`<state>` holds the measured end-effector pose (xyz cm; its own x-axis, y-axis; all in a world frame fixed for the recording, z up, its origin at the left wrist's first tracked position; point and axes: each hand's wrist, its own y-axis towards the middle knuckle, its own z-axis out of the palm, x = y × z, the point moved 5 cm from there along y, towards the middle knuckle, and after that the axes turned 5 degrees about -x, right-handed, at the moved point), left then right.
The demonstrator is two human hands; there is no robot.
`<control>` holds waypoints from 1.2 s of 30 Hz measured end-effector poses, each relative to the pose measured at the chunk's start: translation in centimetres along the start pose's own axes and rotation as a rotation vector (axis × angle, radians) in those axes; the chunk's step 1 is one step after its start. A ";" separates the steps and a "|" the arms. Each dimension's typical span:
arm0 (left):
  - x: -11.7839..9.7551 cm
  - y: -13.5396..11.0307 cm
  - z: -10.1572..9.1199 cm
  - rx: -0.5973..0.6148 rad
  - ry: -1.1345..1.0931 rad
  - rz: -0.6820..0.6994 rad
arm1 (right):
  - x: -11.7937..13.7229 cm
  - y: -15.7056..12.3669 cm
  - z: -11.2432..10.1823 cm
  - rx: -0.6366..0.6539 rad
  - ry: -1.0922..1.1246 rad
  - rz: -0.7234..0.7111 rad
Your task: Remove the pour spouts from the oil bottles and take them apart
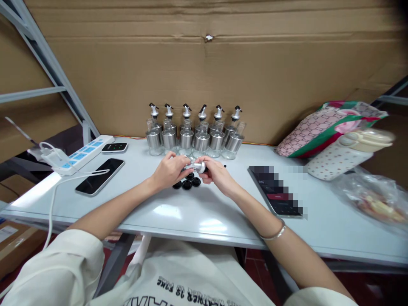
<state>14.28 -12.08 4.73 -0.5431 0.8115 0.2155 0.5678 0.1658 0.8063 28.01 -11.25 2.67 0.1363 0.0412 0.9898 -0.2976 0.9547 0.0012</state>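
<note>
In front of me both hands meet over the table. My right hand [218,175] grips a silver pour spout [200,167] by its dark base end. My left hand [171,171] pinches the other end of it, partly hiding its tip. Just below the fingers lie several round black caps [187,184]. Behind the hands stands a front row of glass bottles with metal sleeves [202,143], their necks bare. A second row at the back carries silver pour spouts with black flip tops [186,111].
A phone [101,176], a small black-faced device [114,147] and a white power strip [86,154] lie left. To the right are another phone [276,191], a dotted bottle [342,155], a patterned bag [314,131] and a clear plastic bag [376,197]. Cardboard [134,63] walls the back.
</note>
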 end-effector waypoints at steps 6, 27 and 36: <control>-0.5 -0.2 0.4 0.076 0.022 0.004 | 0.4 -0.2 -0.4 -0.114 -0.040 0.047; -1.3 -0.2 0.8 0.133 0.062 -0.006 | 0.3 -0.2 -0.8 -0.191 -0.613 -0.281; -2.3 0.3 0.5 0.088 0.061 0.045 | 0.1 0.2 -1.3 -0.254 -0.683 -0.213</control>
<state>16.05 -13.63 4.18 -0.5507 0.7842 0.2860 0.6432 0.1803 0.7441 29.22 -10.65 2.56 -0.4736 -0.2648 0.8400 -0.0923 0.9634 0.2517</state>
